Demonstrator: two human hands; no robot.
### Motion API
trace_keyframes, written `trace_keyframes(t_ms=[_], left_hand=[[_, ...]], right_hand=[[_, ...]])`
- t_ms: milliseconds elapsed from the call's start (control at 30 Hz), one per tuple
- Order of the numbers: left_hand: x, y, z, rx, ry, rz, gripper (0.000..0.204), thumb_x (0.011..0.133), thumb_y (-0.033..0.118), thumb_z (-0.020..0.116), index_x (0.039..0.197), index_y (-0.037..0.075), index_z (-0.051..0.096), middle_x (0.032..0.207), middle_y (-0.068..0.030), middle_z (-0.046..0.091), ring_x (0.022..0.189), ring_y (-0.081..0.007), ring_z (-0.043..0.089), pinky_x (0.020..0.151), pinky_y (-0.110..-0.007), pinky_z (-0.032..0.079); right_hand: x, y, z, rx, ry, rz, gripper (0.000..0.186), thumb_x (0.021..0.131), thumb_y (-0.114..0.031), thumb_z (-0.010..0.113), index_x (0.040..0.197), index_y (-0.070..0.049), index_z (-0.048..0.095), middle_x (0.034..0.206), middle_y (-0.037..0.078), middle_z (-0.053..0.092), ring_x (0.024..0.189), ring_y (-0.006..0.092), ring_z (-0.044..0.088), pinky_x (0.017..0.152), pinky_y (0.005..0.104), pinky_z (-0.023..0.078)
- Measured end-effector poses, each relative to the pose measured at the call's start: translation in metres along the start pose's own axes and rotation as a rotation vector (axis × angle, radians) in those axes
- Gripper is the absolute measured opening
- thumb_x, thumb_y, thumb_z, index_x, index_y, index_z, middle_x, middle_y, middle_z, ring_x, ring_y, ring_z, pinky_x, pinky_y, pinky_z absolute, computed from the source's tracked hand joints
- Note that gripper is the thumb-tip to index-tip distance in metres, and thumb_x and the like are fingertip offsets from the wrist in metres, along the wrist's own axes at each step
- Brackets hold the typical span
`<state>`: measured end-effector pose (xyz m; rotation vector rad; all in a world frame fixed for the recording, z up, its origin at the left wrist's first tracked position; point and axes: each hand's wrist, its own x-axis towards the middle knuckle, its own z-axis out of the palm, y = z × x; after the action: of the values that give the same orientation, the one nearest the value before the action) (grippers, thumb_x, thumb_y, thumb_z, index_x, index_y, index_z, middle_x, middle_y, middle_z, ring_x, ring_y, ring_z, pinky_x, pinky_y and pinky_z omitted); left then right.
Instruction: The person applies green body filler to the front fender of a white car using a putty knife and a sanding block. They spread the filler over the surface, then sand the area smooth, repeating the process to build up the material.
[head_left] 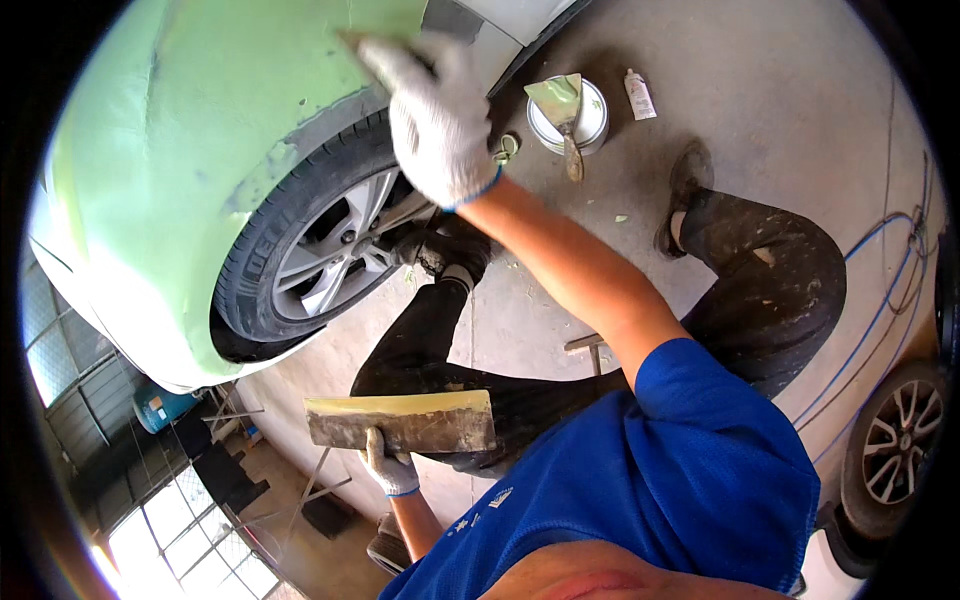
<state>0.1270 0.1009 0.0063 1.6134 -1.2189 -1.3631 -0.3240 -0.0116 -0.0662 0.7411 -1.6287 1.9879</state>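
My right hand (440, 130), in a white knit glove with a blue cuff, is raised against the green-coated fender (230, 90) above the wheel arch. Motion blurs its fingertips; they are closed around a thin brownish piece whose kind I cannot make out. Low at the left, my gloved left hand (387, 468) grips a wide flat putty board (400, 428) from below, its thumb over the dark face. Pale yellow-green filler runs along the board's upper edge. The board is held in front of my left thigh.
Below the fender is a tyre (262, 270) with a silver alloy rim. A putty knife (562, 110) lies across a round can (597, 125); a white tube (640, 95) lies beside it. Hoses (890, 290) and another wheel (895, 440) are at right; a tape roll (508, 148) sits near the can.
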Motion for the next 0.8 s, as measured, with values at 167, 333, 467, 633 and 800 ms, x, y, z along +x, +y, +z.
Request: trace_keyframes(t_ms=[167,333,467,633,800], left_hand=[[0.007,0.000,0.005,0.010,-0.034,0.043,0.038,0.096,0.028,0.067,0.124,0.003,0.060,0.101,-0.0048,0.067,0.054,-0.0066,0.051,0.039,-0.019,0.034],[0.000,0.001,0.002,-0.004,-0.011,0.009,0.035,0.096,0.026,0.067,0.122,0.003,0.062,0.102,-0.0052,0.068,0.061,-0.0072,0.057,0.041,-0.018,0.036],[-0.004,-0.001,0.011,-0.010,0.073,0.040,0.032,0.096,0.024,0.065,0.121,0.003,0.063,0.102,-0.0047,0.069,0.067,-0.0074,0.060,0.044,-0.018,0.040],[0.011,0.001,0.011,-0.061,0.064,0.027,0.031,0.094,0.018,0.066,0.120,0.002,0.060,0.090,-0.0074,0.067,0.044,-0.0071,0.045,0.034,-0.020,0.032],[0.002,-0.001,0.000,-0.013,0.046,0.007,0.029,0.096,0.023,0.065,0.116,0.003,0.062,0.092,-0.0055,0.067,0.050,-0.0068,0.050,0.036,-0.020,0.033]], right_hand=[[0.015,-0.002,0.025,-0.120,0.104,-0.001,0.055,0.079,0.004,0.064,0.130,-0.015,0.069,0.112,0.016,0.060,0.103,0.0371,0.056,0.092,0.0480,0.048],[-0.039,-0.023,0.012,0.007,-0.089,0.007,0.047,0.081,-0.003,0.068,0.124,-0.024,0.070,0.112,0.011,0.062,0.105,0.0355,0.057,0.090,0.0488,0.049],[0.009,0.013,0.000,-0.002,0.111,-0.029,0.051,0.082,0.001,0.067,0.129,-0.018,0.066,0.112,0.016,0.063,0.102,0.0376,0.059,0.087,0.0495,0.049],[-0.019,0.010,0.033,-0.092,0.072,0.081,0.052,0.081,-0.001,0.065,0.129,-0.022,0.067,0.118,0.016,0.058,0.111,0.0398,0.054,0.097,0.0511,0.048],[-0.031,0.007,-0.001,0.045,0.004,0.047,0.054,0.084,0.002,0.068,0.132,-0.024,0.067,0.110,0.016,0.065,0.099,0.0369,0.062,0.089,0.0496,0.052]])
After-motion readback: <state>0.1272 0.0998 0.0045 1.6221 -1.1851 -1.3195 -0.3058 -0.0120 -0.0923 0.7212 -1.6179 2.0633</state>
